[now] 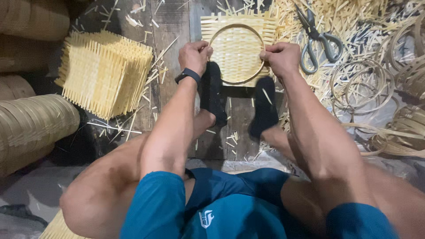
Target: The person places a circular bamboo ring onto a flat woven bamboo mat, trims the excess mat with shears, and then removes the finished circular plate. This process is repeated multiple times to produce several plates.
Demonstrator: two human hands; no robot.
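My arms are bare, a black band watch (188, 74) on my left wrist, black socks (212, 93) on both feet — teal shorts (230, 208) with a small white emblem (206, 218) at the hem.

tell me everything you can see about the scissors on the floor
The scissors lie flat on a litter of pale bamboo strips at upper right, beyond the right hand, which does not touch them. Grey metal, blades nearly shut and pointing away from the person, two large loop handles toward the person. Nothing holds them.
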